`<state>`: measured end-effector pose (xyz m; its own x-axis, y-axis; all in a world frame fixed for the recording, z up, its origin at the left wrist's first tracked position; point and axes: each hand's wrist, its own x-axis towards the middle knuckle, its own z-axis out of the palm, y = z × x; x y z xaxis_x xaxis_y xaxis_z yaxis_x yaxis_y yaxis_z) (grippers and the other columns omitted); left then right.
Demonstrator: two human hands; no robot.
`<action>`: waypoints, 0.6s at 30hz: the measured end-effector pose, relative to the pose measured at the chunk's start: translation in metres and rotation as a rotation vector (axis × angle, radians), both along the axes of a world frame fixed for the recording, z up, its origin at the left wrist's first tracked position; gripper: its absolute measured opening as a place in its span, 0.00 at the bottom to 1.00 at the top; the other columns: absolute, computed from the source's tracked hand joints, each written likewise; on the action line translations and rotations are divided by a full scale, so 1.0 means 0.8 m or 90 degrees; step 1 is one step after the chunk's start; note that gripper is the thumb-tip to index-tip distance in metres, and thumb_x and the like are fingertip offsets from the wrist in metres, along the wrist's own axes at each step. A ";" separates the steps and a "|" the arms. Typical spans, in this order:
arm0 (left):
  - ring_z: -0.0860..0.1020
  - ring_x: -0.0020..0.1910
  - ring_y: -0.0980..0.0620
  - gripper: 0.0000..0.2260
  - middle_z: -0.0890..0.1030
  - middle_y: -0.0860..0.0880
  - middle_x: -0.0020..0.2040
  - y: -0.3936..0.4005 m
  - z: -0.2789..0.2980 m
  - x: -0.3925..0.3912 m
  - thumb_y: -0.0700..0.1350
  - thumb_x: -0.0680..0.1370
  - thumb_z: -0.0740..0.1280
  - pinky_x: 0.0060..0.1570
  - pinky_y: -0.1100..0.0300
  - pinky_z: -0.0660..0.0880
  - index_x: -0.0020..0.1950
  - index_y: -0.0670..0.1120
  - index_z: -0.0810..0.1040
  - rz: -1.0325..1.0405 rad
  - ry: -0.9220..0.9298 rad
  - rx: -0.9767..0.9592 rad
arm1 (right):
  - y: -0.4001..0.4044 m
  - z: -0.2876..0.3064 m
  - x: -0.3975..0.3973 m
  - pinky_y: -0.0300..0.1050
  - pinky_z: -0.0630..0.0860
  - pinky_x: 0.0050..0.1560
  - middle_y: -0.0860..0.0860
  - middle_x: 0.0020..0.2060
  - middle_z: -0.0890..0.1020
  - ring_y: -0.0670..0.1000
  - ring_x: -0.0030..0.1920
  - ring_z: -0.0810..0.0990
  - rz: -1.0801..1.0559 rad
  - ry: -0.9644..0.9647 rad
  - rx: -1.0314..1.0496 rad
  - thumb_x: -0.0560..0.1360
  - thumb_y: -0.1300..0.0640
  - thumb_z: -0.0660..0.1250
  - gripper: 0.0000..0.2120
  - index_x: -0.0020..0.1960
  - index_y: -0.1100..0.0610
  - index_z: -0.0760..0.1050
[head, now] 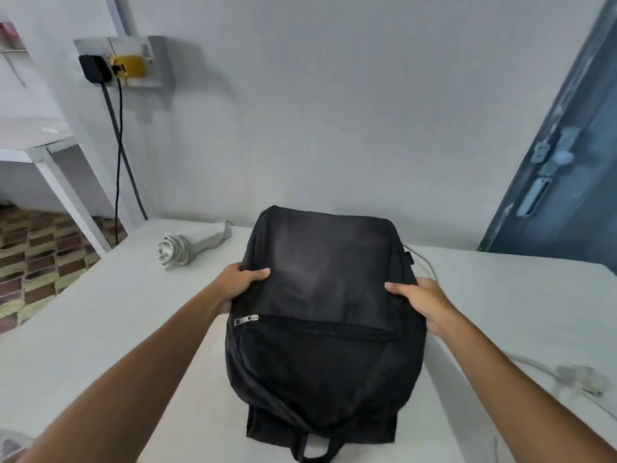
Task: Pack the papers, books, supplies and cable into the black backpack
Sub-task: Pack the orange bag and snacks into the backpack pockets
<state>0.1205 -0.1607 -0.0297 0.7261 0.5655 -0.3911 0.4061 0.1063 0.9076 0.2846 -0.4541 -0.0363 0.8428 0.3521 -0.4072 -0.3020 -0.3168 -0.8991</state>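
Gripping the black backpack (320,315) by its two sides, the left hand (238,282) and the right hand (422,304) each hold a narrow grip on the fabric, thumbs laid over the front panel and fingers curled out of sight round the edges. That even, two-sided hold looks meant to steady or shift the whole bag at once, without letting it sag to one side. The bag lies flat on the white surface (100,329), front panel up, its carry handle (314,452) hanging nearest the person and its far end towards the wall. Just below the left grip sits a silver zip pull (246,320) at the end of the front pocket's closed zip; that pocket, at least, is shut. Whether the main compartment is open cannot be told from this angle. Beyond the left grip, apart from the bag, a coiled white cable with its adapter (187,245) rests on the surface, so by my reading that item has not yet been packed. Outward of the right grip a thin white cord (422,262) runs out from behind the bag, and nearer the person another white lead with a plug (581,379) lies loose. No papers, books or supplies show anywhere, so they may already be inside, though nothing confirms it.
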 end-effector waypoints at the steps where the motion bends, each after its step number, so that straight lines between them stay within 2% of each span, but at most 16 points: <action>1: 0.83 0.49 0.43 0.18 0.84 0.42 0.52 0.006 0.002 -0.002 0.43 0.74 0.73 0.49 0.51 0.80 0.62 0.39 0.76 -0.017 0.003 0.001 | -0.001 0.004 0.001 0.53 0.79 0.55 0.55 0.46 0.85 0.55 0.47 0.84 0.031 -0.002 -0.009 0.70 0.59 0.74 0.14 0.54 0.61 0.80; 3: 0.83 0.51 0.42 0.17 0.84 0.42 0.53 0.018 0.008 -0.010 0.41 0.74 0.72 0.55 0.46 0.78 0.62 0.41 0.76 -0.072 0.033 -0.001 | -0.010 0.014 -0.001 0.52 0.79 0.56 0.55 0.47 0.86 0.55 0.48 0.84 0.113 0.017 -0.033 0.70 0.63 0.74 0.12 0.52 0.61 0.80; 5: 0.82 0.53 0.42 0.16 0.83 0.43 0.55 0.024 0.014 -0.024 0.40 0.75 0.71 0.57 0.46 0.77 0.62 0.43 0.76 -0.144 0.069 -0.021 | -0.023 0.018 -0.005 0.55 0.77 0.59 0.55 0.49 0.85 0.56 0.51 0.83 0.205 0.051 -0.058 0.69 0.65 0.74 0.14 0.54 0.61 0.79; 8: 0.82 0.55 0.44 0.16 0.83 0.44 0.57 0.024 0.016 -0.048 0.38 0.76 0.70 0.55 0.49 0.78 0.62 0.45 0.75 -0.217 0.087 -0.058 | -0.036 0.019 -0.009 0.58 0.78 0.56 0.56 0.52 0.84 0.58 0.54 0.83 0.335 0.093 -0.096 0.69 0.66 0.73 0.18 0.59 0.60 0.77; 12: 0.82 0.54 0.47 0.17 0.83 0.46 0.56 0.016 0.013 -0.066 0.41 0.76 0.69 0.52 0.54 0.79 0.64 0.46 0.74 -0.222 0.074 -0.058 | -0.037 0.025 -0.010 0.59 0.80 0.51 0.57 0.51 0.84 0.59 0.51 0.84 0.396 0.084 -0.162 0.68 0.63 0.75 0.22 0.61 0.59 0.76; 14: 0.82 0.54 0.48 0.19 0.83 0.47 0.56 0.014 0.013 -0.069 0.44 0.75 0.70 0.52 0.55 0.79 0.65 0.45 0.74 -0.223 0.081 -0.019 | -0.035 0.036 -0.012 0.54 0.82 0.46 0.58 0.47 0.85 0.59 0.46 0.85 0.428 0.046 -0.254 0.66 0.56 0.78 0.24 0.60 0.59 0.76; 16: 0.83 0.51 0.49 0.21 0.83 0.48 0.55 0.014 0.019 -0.071 0.52 0.73 0.73 0.46 0.57 0.80 0.64 0.47 0.74 -0.222 0.133 0.088 | -0.030 0.055 -0.013 0.50 0.82 0.40 0.61 0.43 0.85 0.59 0.39 0.85 0.485 -0.011 -0.413 0.66 0.48 0.77 0.26 0.56 0.62 0.76; 18: 0.82 0.50 0.50 0.24 0.81 0.49 0.55 0.018 0.029 -0.073 0.59 0.70 0.73 0.41 0.56 0.81 0.61 0.50 0.75 -0.228 0.204 0.210 | -0.021 0.080 -0.012 0.46 0.81 0.36 0.61 0.39 0.83 0.57 0.30 0.82 0.508 -0.108 -0.574 0.67 0.44 0.76 0.25 0.52 0.62 0.75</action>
<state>0.0625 -0.1462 -0.0066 0.7689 0.4355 -0.4681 0.6246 -0.3555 0.6953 0.2753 -0.4707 0.0277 0.5847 0.4434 -0.6793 0.3628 -0.8919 -0.2699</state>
